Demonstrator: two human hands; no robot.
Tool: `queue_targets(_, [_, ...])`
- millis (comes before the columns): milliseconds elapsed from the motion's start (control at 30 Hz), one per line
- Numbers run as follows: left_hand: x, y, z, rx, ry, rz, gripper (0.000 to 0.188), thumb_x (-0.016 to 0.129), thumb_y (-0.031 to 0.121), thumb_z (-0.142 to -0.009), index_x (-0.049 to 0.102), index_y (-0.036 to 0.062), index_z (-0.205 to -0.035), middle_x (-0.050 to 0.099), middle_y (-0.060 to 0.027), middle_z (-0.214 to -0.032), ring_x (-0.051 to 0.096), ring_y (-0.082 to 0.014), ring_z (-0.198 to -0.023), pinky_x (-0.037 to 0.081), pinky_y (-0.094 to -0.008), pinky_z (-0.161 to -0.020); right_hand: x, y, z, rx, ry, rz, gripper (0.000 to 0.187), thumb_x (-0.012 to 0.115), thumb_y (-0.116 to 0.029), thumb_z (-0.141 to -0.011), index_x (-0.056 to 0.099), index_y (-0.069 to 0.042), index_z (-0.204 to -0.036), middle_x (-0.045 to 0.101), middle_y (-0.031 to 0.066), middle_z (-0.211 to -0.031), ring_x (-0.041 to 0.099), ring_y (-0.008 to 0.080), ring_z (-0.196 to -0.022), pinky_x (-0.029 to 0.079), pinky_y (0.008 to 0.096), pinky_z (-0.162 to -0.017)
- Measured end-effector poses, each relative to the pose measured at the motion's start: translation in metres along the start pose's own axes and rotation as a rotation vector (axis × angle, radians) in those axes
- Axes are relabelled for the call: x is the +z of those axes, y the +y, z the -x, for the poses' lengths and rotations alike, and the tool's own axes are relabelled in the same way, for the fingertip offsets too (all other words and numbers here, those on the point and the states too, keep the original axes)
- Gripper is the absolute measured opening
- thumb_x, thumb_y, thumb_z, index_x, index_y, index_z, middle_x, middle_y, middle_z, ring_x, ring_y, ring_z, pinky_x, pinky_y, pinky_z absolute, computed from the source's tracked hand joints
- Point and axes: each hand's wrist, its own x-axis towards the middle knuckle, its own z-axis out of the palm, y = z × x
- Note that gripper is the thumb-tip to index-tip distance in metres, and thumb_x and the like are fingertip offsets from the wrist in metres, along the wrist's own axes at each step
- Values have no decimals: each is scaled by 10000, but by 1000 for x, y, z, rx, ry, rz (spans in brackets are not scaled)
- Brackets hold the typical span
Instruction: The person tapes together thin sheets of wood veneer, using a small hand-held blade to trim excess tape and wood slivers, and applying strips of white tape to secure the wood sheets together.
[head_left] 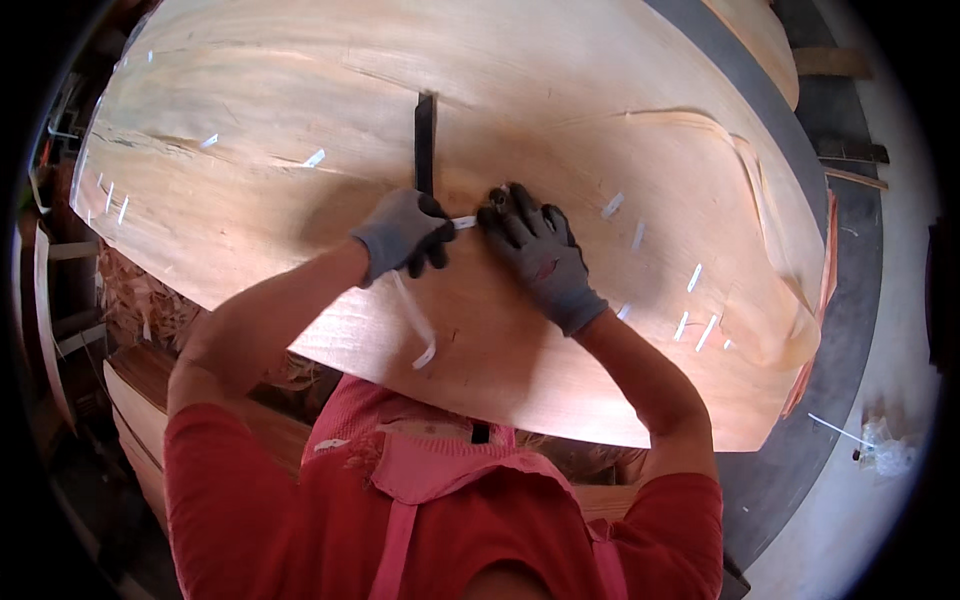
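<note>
A large pale sheet of wood veneer (560, 340) lies under both of my gloved hands. My left hand (405, 230) is closed on a strip of white tape (464, 222), whose long loose tail hangs toward me below the hand. A flat black bar (424, 140) runs away from the left hand's knuckles; whether that hand grips it or it just lies there, I cannot tell. My right hand (540, 250) rests on the veneer with fingers spread, its thumb side at the tape's other end. Beside its fingertips is a small dark spot (500, 198).
Short pieces of white tape (314, 158) dot the veneer on both sides. At the right, the sheet has a wavy, lifted edge (765, 210). A dark grey surface (850, 270) shows beyond it. Wood scraps (140, 295) and stacked veneer (140, 400) are at the lower left.
</note>
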Motion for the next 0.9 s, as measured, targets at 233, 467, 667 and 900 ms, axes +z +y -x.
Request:
queue_targets(233, [-25, 42, -47, 126, 116, 295, 252, 660, 315, -906, 679, 67, -948, 701, -106, -758, 588, -179, -468, 397, -284, -402, -26, 16, -22, 106, -60, -288, 539, 509, -103, -891, 442, -125, -1425, 407, 148, -1489, 340, 304, -1422, 332, 505, -1074])
queue_targets(467, [-11, 55, -91, 22, 91, 262, 228, 626, 319, -930, 673, 96, -943, 706, -103, -770, 610, -210, -505, 413, -300, -425, 14, 55, -81, 155, 342, -318, 494, 568, -114, -874, 507, -106, -1364, 421, 80, -1508, 323, 297, -1437, 319, 502, -1090])
queue_targets(667, [-7, 48, -62, 33, 95, 264, 260, 601, 316, -945, 649, 65, -901, 671, -127, -699, 597, -231, -442, 413, -315, -362, 15, 57, -89, 54, 60, -43, 487, 483, -143, -936, 486, -150, -1423, 413, 60, -1526, 309, 244, -1455, 282, 483, -1121])
queue_targets(900, [-48, 34, -31, 58, 168, 310, 134, 612, 165, -908, 649, 37, -923, 679, -127, -688, 588, -195, -432, 440, -309, -367, 8, 45, -98, 59, 8, 124, 478, 457, -80, -910, 512, -145, -1381, 451, 46, -1484, 372, 271, -1405, 328, 472, -1073])
